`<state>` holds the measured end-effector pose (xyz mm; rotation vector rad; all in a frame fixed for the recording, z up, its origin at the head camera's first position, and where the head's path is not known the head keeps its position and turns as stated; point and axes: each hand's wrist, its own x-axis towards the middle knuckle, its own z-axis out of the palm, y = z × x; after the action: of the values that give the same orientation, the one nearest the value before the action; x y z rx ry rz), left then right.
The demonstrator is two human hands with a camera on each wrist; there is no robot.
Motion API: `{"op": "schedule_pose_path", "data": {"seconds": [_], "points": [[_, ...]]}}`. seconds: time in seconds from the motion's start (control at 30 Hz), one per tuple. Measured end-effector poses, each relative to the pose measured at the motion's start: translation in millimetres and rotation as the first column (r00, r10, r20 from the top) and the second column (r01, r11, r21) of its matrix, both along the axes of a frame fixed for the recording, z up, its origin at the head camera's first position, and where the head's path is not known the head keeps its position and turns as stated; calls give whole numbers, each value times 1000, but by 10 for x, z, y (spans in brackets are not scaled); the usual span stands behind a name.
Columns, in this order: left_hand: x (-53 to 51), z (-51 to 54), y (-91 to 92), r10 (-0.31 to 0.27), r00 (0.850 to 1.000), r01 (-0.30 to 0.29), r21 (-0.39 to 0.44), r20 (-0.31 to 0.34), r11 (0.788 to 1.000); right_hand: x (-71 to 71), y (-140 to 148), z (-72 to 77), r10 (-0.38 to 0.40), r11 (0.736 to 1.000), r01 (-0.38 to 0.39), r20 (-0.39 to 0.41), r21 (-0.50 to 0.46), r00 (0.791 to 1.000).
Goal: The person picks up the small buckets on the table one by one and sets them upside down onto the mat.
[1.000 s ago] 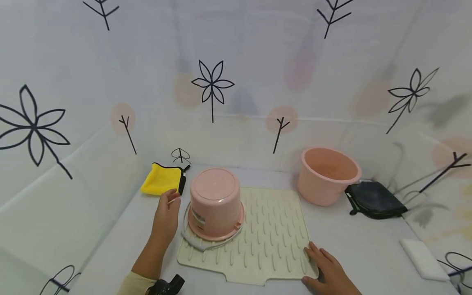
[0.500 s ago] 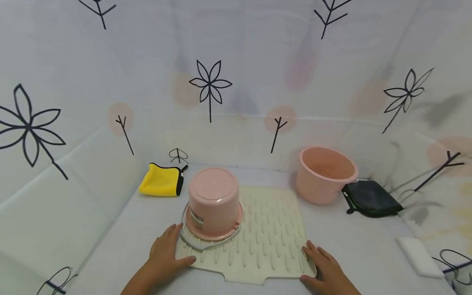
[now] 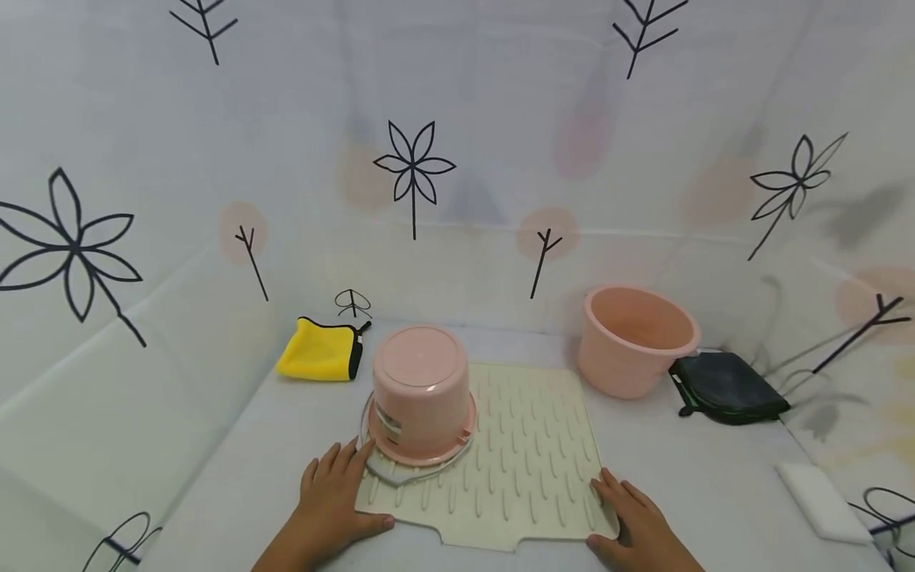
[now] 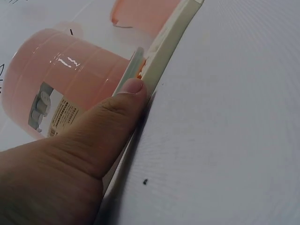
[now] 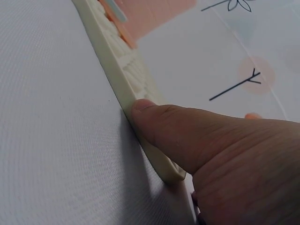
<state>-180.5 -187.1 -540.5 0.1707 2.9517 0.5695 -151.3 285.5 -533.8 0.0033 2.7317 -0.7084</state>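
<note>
An upside-down pink bucket with a pale grey handle stands on the left part of a cream ridged drying mat. My left hand lies at the mat's front left corner, fingers along the left side near the bucket's rim, thumb against the front edge. In the left wrist view that thumb touches the edge below the labelled bucket. At the front right corner my right hand touches the mat, with fingertips on its right edge. The right wrist view has the thumb against the front edge; the other fingers are mostly hidden.
A second pink bucket, upright, stands beyond the mat's back right corner, beside a dark zippered pouch. A yellow pouch lies back left. A white block rests at the right. Patterned white cloth backs the table.
My left hand has come down from beside the upturned bucket to the mat's front left corner, fingers spread along its edges. My right hand has stayed at the front right corner.
</note>
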Motion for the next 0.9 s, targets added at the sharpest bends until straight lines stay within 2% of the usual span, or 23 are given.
{"op": "schedule_pose_path", "data": {"seconds": [0.27,0.4,0.53,0.7,0.9], "points": [[-21,-30,-1,13,1000,-13,-5,-25,1000,11,3,3,-1,1000,1,-12,-26,1000],[-19,-35,9,19,1000,-19,1,-20,1000,25,13,-11,-5,1000,4,-19,-26,1000],[-9,-19,10,15,1000,-15,3,-11,1000,36,0,8,-26,999,27,7,-34,1000],[15,2,1,9,1000,-9,8,-26,1000,-4,-18,123,-46,999,47,40,-21,998],[15,1,6,2,999,-2,-3,-48,1000,-95,69,365,-14,999,15,-17,31,1000]]}}
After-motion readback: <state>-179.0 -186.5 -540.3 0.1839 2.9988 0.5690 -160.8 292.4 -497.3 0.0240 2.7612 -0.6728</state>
